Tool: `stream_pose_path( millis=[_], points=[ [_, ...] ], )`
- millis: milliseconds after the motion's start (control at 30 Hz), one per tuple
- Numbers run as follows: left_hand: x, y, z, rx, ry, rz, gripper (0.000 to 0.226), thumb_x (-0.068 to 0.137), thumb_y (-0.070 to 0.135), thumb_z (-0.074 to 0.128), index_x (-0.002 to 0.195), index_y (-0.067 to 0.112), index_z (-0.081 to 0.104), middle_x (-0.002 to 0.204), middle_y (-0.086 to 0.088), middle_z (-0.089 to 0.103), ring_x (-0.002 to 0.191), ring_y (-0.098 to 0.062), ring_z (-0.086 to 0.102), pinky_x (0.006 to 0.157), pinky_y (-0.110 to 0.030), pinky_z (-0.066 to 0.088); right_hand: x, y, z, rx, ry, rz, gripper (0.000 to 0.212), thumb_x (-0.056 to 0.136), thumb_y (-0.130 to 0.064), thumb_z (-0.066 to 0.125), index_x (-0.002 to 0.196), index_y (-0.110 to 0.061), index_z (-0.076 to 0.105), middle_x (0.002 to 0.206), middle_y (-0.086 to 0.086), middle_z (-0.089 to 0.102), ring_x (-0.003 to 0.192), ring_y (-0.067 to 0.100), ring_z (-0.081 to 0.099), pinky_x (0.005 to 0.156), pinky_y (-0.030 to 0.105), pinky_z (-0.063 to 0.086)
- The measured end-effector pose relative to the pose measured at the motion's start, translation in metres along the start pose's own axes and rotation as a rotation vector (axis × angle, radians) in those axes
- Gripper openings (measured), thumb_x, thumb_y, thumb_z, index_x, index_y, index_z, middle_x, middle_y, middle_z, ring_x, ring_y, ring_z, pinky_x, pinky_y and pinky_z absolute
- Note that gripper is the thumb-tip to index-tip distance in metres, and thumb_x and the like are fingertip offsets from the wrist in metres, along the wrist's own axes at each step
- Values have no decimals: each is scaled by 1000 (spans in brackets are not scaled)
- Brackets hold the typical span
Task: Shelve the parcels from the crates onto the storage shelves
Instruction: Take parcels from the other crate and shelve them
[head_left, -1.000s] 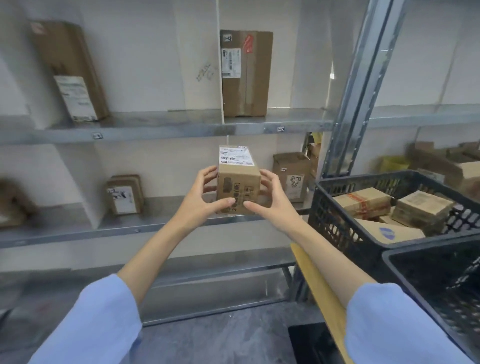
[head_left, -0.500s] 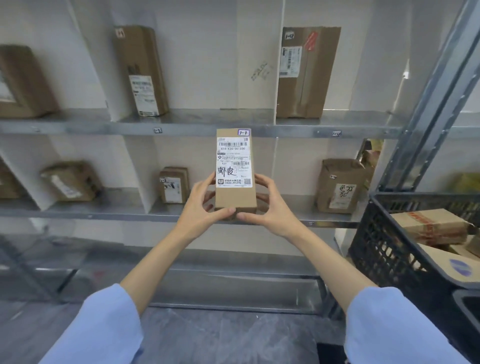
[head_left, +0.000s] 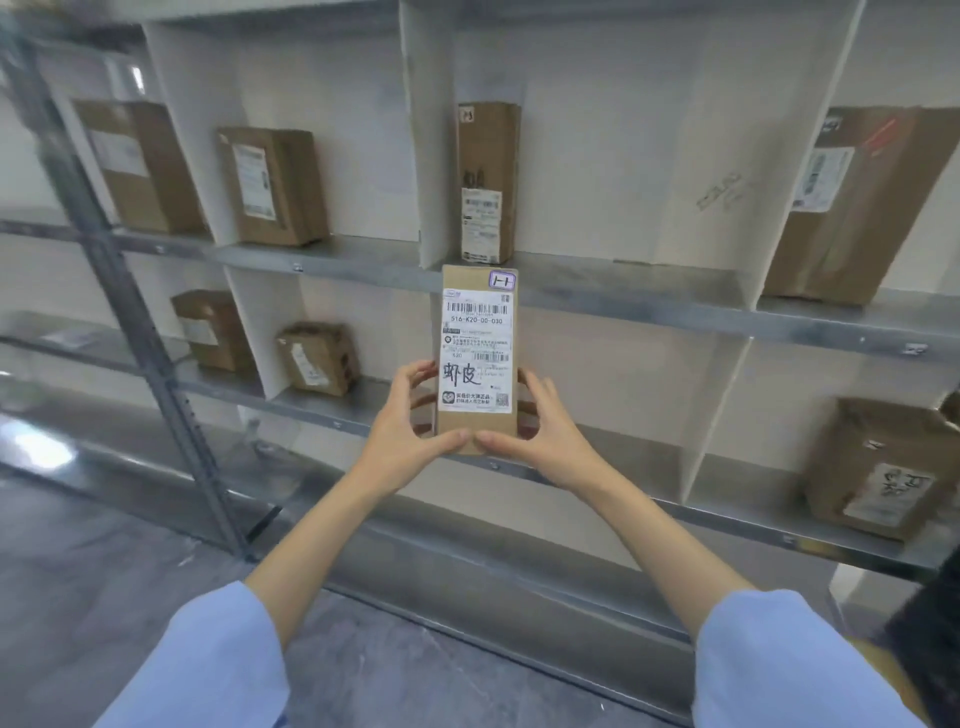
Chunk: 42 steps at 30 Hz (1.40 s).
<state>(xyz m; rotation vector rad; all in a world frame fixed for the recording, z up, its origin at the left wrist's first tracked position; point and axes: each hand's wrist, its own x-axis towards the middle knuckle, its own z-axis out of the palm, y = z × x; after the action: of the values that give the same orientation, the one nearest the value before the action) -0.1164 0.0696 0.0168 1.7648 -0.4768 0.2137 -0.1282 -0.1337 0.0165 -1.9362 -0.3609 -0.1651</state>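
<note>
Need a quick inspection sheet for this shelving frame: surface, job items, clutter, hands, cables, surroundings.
Surface: metal shelves, split into bays by white dividers.
Job's things: narrow parcel held upright in the air in front of the shelves, label facing the camera; tall parcel and other boxes stand in the bays.
Clutter: nothing seen.
Hands: left hand and right hand grip the narrow parcel's lower end from either side, thumbs meeting on its front.
Cables: nothing seen.
Surroundings: steel post at the left, grey floor below.

Loose pale-blue sleeves (head_left: 208, 662)
</note>
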Motion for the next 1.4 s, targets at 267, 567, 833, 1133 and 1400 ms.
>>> stream_pose_path(
  millis=[267,567,833,1133,1400],
  points=[
    [7,-29,-161,90,141,10,78,76,7,81,126,47,36,136,27,45,123,3,50,88,-23,51,98,-49,137,64,-109,-95,87,84,-24,78,152,-24,22,146,-14,35,123,-8,42,87,-4,35],
    [5,-70,-315,121,269,-40,77,73,10,80,125,48,37,126,40,48,126,-7,51,92,-36,53,192,-85,289,186,-193,-133,83,83,-17,79,148,-20,28,148,-7,44,129,-11,43,110,23,40],
    [24,-104,-399,171,364,-41,77,78,-1,76,132,38,38,134,26,47,114,13,51,82,-19,53,265,-97,373,205,-231,-151,79,81,-23,81,136,-36,26,142,-5,51,124,-2,53,108,35,45],
    [104,-150,-500,249,376,4,77,79,2,75,132,42,36,138,22,47,128,-1,47,89,-27,51,374,-113,451,227,-190,-239,87,85,-22,77,150,-26,20,148,-7,47,131,6,47,112,31,38],
    [211,-165,-591,375,319,42,73,85,12,72,140,38,33,138,16,47,124,-2,47,101,-42,49,506,-131,495,242,-92,-310,89,85,-23,77,150,-29,18,149,-12,43,133,5,46,113,37,40]
  ],
)
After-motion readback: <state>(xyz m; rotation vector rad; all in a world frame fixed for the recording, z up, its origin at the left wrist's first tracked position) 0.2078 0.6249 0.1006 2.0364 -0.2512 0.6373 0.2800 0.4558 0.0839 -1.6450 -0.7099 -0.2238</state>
